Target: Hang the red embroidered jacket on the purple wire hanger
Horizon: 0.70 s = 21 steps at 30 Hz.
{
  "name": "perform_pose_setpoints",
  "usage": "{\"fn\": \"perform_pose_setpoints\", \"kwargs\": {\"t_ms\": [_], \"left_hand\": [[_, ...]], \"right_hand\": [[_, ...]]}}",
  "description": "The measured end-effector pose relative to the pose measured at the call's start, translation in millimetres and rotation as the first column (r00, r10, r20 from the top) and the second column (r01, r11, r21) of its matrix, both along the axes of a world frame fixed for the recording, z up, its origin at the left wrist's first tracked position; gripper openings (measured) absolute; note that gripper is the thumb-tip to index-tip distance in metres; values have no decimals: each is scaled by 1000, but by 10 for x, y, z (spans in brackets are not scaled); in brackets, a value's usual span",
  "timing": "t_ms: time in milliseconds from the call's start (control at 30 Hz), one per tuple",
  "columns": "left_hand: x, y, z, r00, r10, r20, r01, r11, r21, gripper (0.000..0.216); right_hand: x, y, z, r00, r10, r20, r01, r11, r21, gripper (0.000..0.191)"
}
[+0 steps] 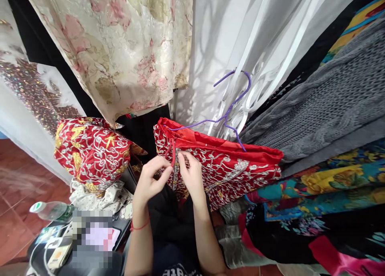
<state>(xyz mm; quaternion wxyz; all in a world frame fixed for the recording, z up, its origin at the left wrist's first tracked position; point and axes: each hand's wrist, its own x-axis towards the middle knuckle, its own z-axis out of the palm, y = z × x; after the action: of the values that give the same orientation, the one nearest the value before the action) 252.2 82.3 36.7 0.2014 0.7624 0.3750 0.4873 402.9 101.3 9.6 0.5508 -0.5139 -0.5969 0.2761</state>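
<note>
A red skirt-like garment with silver embroidery and a shiny red lining hangs in front of me, its waist opening upward. The purple wire hanger reaches into that opening. A narrow red fabric strip hangs down from the waist edge. At the strip's lower end, my left hand is closed, thumb and forefinger pinched on it. Just right of the strip, my right hand is closed in a pinch against the embroidered front; its fingertips hide whatever they hold.
Left, a bundled red embroidered cloth lies above a white dotted cloth. Near it are a plastic bottle, a phone and a white cable. A floral cloth hangs ahead; a grey knit and patterned clothes hang right.
</note>
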Motion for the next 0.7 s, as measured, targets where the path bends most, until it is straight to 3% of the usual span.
{"fn": "perform_pose_setpoints", "kwargs": {"t_ms": [100,200,267,333,400,467,600,700], "left_hand": [[21,-34,-145,977,-128,-169,102,982,-158,20],[77,50,-241,978,-97,-183,65,982,-175,19],[114,155,-277,993,63,-98,-73,992,-98,16],[146,273,-299,962,269,38,-269,963,-16,16],[173,374,-317,923,367,118,-371,928,16,40],[193,438,-333,936,330,124,-335,942,15,46],[216,474,-359,965,178,191,-176,984,-26,27],[224,496,-377,957,154,247,-155,988,-16,29]], "right_hand": [[-42,1,183,932,192,-308,-214,976,-40,26],[-90,48,231,847,271,-458,-318,948,-28,25],[-102,61,215,849,272,-453,-306,952,-2,22],[-93,52,192,874,246,-418,-261,965,22,19],[-68,29,182,901,231,-368,-230,972,48,17],[-32,-1,193,922,246,-299,-234,969,76,17],[40,-59,265,923,307,-231,-290,951,106,17],[61,-84,317,934,305,-186,-283,950,136,17]]}}
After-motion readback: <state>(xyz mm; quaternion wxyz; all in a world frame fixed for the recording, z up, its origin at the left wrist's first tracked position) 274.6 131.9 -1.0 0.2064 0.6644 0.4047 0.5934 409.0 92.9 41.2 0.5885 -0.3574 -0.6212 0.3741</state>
